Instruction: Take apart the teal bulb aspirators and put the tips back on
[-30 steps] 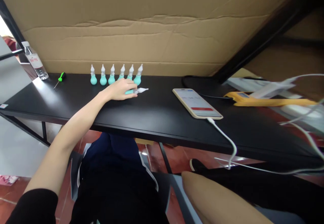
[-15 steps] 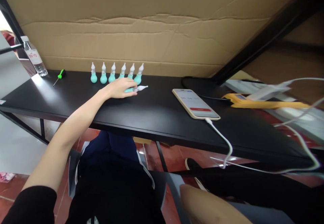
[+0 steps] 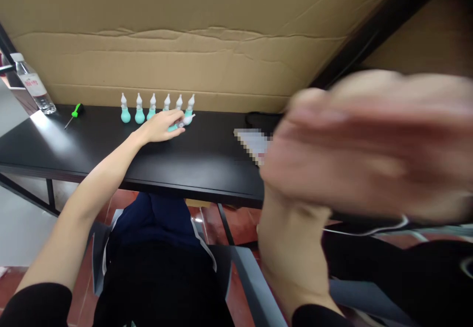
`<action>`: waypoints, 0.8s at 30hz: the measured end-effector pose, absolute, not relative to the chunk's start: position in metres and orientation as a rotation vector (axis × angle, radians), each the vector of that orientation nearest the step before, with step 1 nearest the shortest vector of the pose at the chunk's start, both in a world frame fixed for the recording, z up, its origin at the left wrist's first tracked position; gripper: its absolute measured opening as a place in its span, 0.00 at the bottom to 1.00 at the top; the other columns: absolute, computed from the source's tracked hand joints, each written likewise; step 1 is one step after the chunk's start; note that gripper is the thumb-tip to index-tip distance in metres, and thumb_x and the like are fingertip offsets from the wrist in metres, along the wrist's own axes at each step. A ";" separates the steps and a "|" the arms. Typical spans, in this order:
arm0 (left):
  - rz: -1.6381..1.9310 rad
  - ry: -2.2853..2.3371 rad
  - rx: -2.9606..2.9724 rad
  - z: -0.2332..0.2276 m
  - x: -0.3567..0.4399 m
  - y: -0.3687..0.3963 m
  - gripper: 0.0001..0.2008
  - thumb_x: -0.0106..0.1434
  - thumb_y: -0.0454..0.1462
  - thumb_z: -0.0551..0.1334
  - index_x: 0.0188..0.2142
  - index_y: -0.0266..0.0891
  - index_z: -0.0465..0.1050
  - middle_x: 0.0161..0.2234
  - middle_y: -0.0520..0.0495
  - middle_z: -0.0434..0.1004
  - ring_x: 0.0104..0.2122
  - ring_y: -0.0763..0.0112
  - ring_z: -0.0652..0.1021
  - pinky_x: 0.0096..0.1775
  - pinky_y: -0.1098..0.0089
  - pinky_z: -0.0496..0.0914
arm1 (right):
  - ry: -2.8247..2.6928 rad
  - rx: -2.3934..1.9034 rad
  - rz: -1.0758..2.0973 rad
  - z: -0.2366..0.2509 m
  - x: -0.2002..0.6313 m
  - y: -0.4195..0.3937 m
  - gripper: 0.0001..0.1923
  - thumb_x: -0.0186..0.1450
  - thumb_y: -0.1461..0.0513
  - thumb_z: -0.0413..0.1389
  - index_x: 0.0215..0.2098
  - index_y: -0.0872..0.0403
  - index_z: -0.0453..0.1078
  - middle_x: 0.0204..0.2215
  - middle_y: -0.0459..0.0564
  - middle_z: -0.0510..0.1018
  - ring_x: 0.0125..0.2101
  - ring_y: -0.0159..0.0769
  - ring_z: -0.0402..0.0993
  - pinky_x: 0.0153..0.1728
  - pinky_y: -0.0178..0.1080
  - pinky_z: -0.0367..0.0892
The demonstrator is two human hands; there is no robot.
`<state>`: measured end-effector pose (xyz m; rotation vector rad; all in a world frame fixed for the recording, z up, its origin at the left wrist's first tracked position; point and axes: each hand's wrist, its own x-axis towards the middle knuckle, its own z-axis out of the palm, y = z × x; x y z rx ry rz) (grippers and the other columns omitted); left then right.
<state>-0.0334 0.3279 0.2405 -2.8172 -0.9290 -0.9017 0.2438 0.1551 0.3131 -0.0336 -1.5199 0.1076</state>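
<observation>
Left arm stretched forward, right hand raised close to the camera.
The bare left hand [image 3: 160, 127] lies palm down at full reach, fingers [image 3: 176, 129] curled; the right hand [image 3: 365, 145] is a broad blur, its fingers extended leftward, forearm rising from below.

Looks like a small assembly or packing workstation, not a home. Plain black counter [image 3: 207, 162] on a bare metal frame, backed by a big sheet of creased cardboard [image 3: 207, 36] instead of a wall. Row of identical teal squeeze bulbs [image 3: 155, 111] with white nozzles lined up along the counter's back edge: batch goods. Green-handled screwdriver [image 3: 74, 113] and a water bottle [image 3: 34, 85] sit at the far left corner. Red tiled floor [image 3: 207, 221] under the counter.
</observation>
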 end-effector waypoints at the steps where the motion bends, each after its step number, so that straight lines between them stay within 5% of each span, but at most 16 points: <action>1: -0.949 -0.941 -2.800 0.241 -0.033 0.328 0.09 0.80 0.45 0.66 0.49 0.43 0.77 0.44 0.40 0.86 0.43 0.55 0.85 0.50 0.57 0.79 | -1.436 0.029 0.088 0.317 0.234 0.170 0.11 0.86 0.43 0.65 0.56 0.25 0.92 0.39 0.41 0.93 0.33 0.41 0.89 0.30 0.49 0.82; 3: -1.044 -0.958 -2.765 0.241 -0.034 0.328 0.11 0.80 0.47 0.66 0.50 0.43 0.76 0.42 0.42 0.86 0.40 0.57 0.84 0.49 0.58 0.79 | -1.709 -0.206 0.041 0.320 0.217 0.214 0.13 0.88 0.56 0.63 0.50 0.43 0.92 0.44 0.47 0.95 0.43 0.44 0.92 0.49 0.52 0.87; 8: -1.199 -0.991 -2.661 0.243 -0.037 0.329 0.13 0.80 0.48 0.66 0.52 0.41 0.75 0.40 0.43 0.86 0.38 0.59 0.85 0.46 0.59 0.79 | -1.948 -0.507 -0.154 0.287 0.195 0.329 0.21 0.88 0.46 0.56 0.59 0.49 0.85 0.54 0.59 0.90 0.56 0.57 0.89 0.62 0.62 0.86; 15: -1.143 -1.078 -2.477 0.248 -0.040 0.325 0.11 0.81 0.45 0.64 0.54 0.42 0.79 0.44 0.42 0.88 0.43 0.57 0.87 0.49 0.58 0.79 | -1.939 -0.646 0.229 0.255 0.181 0.342 0.19 0.83 0.43 0.63 0.50 0.48 0.84 0.47 0.56 0.90 0.45 0.51 0.87 0.54 0.53 0.85; 20: -1.006 -1.095 -2.297 0.253 -0.042 0.322 0.12 0.80 0.42 0.63 0.54 0.42 0.83 0.47 0.38 0.90 0.52 0.48 0.88 0.59 0.50 0.77 | -1.832 -0.676 0.673 0.257 0.180 0.344 0.33 0.74 0.30 0.72 0.38 0.47 0.76 0.32 0.50 0.85 0.35 0.45 0.85 0.46 0.49 0.85; 24: -0.922 -1.124 -2.363 0.256 -0.042 0.316 0.14 0.80 0.42 0.62 0.55 0.40 0.84 0.49 0.36 0.90 0.48 0.50 0.88 0.52 0.54 0.78 | -1.795 -0.612 0.905 0.251 0.182 0.348 0.39 0.64 0.26 0.78 0.37 0.47 0.73 0.30 0.48 0.83 0.31 0.39 0.82 0.41 0.44 0.85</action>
